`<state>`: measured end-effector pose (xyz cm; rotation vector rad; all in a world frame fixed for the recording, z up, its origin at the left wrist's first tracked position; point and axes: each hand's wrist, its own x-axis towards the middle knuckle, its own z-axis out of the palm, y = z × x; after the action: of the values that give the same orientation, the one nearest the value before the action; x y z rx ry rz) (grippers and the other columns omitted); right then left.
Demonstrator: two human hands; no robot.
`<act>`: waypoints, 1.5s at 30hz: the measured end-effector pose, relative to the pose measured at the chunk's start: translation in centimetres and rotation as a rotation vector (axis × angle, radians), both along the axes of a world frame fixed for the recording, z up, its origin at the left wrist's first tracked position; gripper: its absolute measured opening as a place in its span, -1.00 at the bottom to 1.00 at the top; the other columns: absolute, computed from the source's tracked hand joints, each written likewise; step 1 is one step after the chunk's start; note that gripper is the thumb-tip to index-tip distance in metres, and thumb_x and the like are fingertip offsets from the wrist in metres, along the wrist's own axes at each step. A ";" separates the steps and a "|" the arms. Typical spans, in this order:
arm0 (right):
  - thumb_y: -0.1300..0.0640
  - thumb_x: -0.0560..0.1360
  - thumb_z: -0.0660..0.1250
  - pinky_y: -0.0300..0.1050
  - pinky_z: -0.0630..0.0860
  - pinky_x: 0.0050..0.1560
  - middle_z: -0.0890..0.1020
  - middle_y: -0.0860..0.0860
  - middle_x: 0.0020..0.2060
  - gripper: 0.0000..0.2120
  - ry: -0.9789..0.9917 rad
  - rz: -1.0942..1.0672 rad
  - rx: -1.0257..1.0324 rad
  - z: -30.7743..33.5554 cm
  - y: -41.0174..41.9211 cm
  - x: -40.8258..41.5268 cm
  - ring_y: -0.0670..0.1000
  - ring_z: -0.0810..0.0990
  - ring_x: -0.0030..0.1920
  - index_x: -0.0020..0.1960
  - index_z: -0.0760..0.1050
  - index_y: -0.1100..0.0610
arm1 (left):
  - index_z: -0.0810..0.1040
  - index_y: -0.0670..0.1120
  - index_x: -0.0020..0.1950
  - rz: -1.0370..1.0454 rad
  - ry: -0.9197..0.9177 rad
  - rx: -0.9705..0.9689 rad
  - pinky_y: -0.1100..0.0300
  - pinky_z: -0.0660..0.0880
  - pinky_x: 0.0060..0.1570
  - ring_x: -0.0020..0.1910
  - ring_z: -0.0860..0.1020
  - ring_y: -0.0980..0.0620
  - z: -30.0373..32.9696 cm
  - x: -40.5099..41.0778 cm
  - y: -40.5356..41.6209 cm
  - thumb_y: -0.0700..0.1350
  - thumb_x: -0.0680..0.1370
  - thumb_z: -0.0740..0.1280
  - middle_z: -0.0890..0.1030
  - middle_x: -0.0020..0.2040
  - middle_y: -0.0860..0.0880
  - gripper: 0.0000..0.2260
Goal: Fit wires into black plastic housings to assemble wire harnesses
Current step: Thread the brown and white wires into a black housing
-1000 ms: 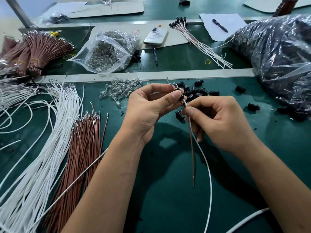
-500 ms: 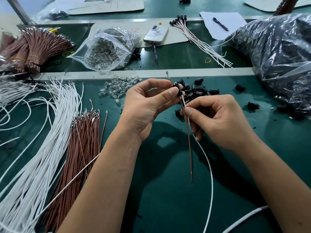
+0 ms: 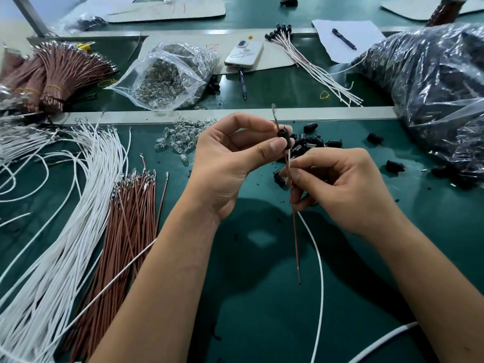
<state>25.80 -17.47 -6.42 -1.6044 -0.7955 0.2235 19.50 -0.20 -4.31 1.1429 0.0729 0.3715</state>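
Observation:
My left hand [image 3: 230,158] pinches a small black plastic housing [image 3: 284,137] between thumb and fingers, above the green table. A brown wire [image 3: 295,231] runs through the housing; its metal terminal sticks out above it. My right hand [image 3: 340,187] pinches the brown wire and a white wire [image 3: 318,271] just below the housing. Both wires hang down toward me. Loose black housings [image 3: 314,144] lie in a pile right behind my hands.
White wires [image 3: 65,218] and brown wires [image 3: 133,213] lie spread at the left. Small clear bulbs [image 3: 180,138] sit behind my left hand, a clear bag [image 3: 170,74] of them farther back. A big dark plastic bag [image 3: 432,87] fills the right. A phone [image 3: 245,52], pens and finished harnesses [image 3: 309,61] lie at the back.
The brown wire has slid further up through the housing, so its terminal now sticks out well above. My left hand has lifted slightly with the housing.

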 end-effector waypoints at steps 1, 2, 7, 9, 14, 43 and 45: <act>0.21 0.54 0.45 -0.12 0.65 -0.35 0.66 0.16 -0.33 -0.90 0.005 -0.002 0.007 0.0 0.0 0.0 0.10 0.68 -0.37 -0.07 0.69 0.25 | 0.57 -0.20 -0.09 0.003 -0.002 0.009 -0.05 0.63 0.08 -0.10 0.70 -0.18 0.0 0.0 0.0 -0.34 0.31 0.52 0.71 -0.07 -0.25 -0.76; 0.21 0.52 0.45 -0.11 0.65 -0.34 0.66 0.17 -0.32 -0.89 0.009 -0.002 0.012 0.1 0.0 0.0 0.10 0.68 -0.37 -0.07 0.69 0.27 | 0.57 -0.20 -0.10 0.005 -0.006 0.016 -0.04 0.63 0.08 -0.11 0.70 -0.17 0.0 0.0 -0.1 -0.36 0.33 0.50 0.71 -0.08 -0.24 -0.78; 0.24 0.50 0.46 -0.10 0.66 -0.31 0.67 0.20 -0.28 -0.90 0.013 -0.003 0.016 0.2 -0.1 0.1 0.11 0.69 -0.34 -0.07 0.69 0.28 | 0.56 -0.19 -0.11 -0.004 -0.034 0.026 0.02 0.63 0.01 -0.12 0.70 -0.16 0.0 0.0 -0.1 -0.39 0.34 0.47 0.71 -0.09 -0.22 -0.79; 0.30 0.53 0.46 -0.09 0.67 -0.30 0.67 0.19 -0.28 -0.95 0.004 0.002 0.007 0.1 -0.1 0.1 0.13 0.69 -0.34 -0.06 0.69 0.29 | 0.56 -0.19 -0.11 -0.009 -0.046 0.027 0.02 0.63 0.02 -0.12 0.70 -0.16 0.1 0.0 -0.1 -0.40 0.35 0.46 0.71 -0.09 -0.21 -0.79; 0.33 0.55 0.44 -0.05 0.69 -0.28 0.67 0.19 -0.25 -0.94 -0.011 0.013 -0.004 0.1 -0.3 0.3 0.18 0.70 -0.30 -0.05 0.70 0.29 | 0.55 -0.20 -0.11 -0.027 -0.086 0.033 0.02 0.62 0.04 -0.12 0.70 -0.15 -0.1 0.0 -0.1 -0.41 0.35 0.46 0.72 -0.09 -0.20 -0.79; 0.34 0.56 0.45 -0.13 0.60 -0.44 0.64 0.16 -0.16 -0.93 -0.299 -0.077 0.063 0.5 -0.4 0.3 0.10 0.67 -0.32 0.01 0.70 0.25 | 0.71 -0.13 -0.01 -0.094 -0.095 0.217 0.11 0.57 0.03 -0.09 0.61 -0.07 -0.5 0.2 -0.2 -0.37 0.36 0.54 0.71 -0.06 -0.14 -0.74; 0.36 0.56 0.45 -0.11 0.61 -0.43 0.64 0.16 -0.15 -0.92 -0.301 -0.074 0.057 0.5 -0.4 0.3 0.11 0.67 -0.31 0.02 0.70 0.26 | 0.73 -0.07 -0.11 -0.096 -0.116 0.229 0.11 0.58 0.00 -0.11 0.65 -0.05 -0.4 0.1 -0.3 -0.38 0.35 0.52 0.72 -0.09 -0.09 -0.76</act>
<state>26.13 -17.88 -5.94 -1.6305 -0.9605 -0.0966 19.61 -0.50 -4.69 1.3427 -0.1290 0.3663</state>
